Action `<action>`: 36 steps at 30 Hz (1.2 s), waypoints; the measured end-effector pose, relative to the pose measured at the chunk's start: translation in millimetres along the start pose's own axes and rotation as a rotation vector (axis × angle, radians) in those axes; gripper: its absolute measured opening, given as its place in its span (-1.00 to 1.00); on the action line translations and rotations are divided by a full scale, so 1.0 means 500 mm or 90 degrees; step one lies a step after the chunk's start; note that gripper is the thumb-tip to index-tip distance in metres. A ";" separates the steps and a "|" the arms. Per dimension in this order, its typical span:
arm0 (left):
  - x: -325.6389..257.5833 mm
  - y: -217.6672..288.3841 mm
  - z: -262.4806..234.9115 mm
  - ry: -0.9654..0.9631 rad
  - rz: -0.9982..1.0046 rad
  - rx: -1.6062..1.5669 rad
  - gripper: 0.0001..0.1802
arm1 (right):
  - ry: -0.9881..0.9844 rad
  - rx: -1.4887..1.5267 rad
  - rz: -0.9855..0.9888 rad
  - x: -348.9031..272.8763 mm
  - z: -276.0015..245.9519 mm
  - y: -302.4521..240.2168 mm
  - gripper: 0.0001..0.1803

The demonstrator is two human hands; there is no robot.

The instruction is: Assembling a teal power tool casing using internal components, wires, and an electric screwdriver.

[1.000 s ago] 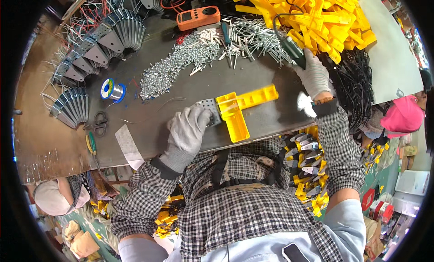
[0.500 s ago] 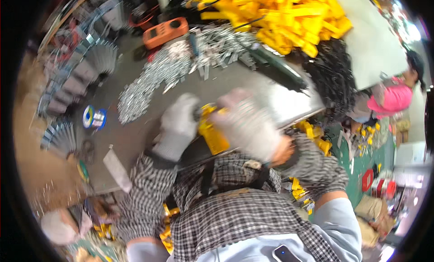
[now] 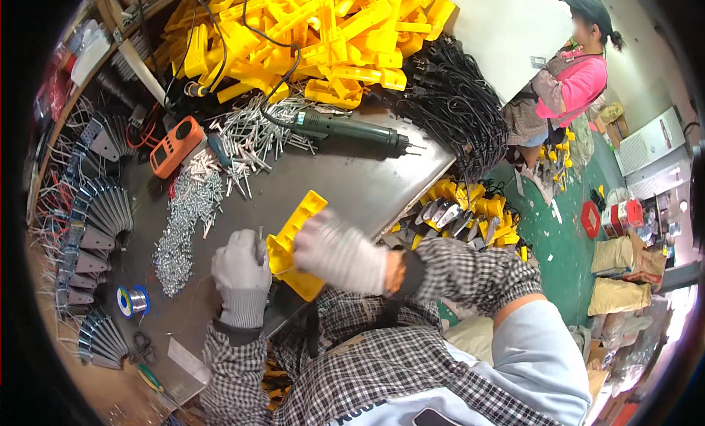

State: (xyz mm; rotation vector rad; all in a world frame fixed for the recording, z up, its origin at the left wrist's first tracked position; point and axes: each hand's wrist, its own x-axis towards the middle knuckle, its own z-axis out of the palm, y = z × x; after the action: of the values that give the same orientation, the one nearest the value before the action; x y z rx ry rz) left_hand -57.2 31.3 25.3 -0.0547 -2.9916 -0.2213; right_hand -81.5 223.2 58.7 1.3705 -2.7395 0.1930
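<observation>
Both my hands wear pale knitted gloves, close together over the near edge of the table. A yellow plastic housing (image 3: 299, 278), long and hollow with open recesses, is tilted between them. My right hand (image 3: 341, 253), blurred by motion, is closed over the housing's right side and hides part of it. Beside its left edge, my left hand (image 3: 242, 270) has its fingers curled together. A thin, light tip shows above those fingers, too small to name. Whether the left fingertips touch the housing cannot be made out.
A dark green electric screwdriver (image 3: 356, 132) lies beyond my hands, before heaped yellow housings (image 3: 330, 29). Black cables (image 3: 459, 95) hang at the table's right corner. Small screws (image 3: 180, 242), an orange meter (image 3: 176, 147) and a solder spool (image 3: 133, 301) lie leftward. Someone in pink (image 3: 573, 84) stands right.
The view has swung, so the table's contents appear shifted. The yellow housing now shows more of its length and recesses. My hands stay close to it, the right still moving.
</observation>
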 end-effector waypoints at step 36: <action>-0.109 -0.127 0.049 0.136 0.065 -0.135 -0.07 | 0.018 0.222 0.337 -0.188 -0.128 0.547 -0.71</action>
State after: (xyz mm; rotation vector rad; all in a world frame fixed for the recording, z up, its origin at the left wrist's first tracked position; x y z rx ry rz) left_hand -9.4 -29.4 -15.4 -0.1930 -2.7336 -0.4981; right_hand -243.7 469.1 89.0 0.6381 -3.0824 0.7382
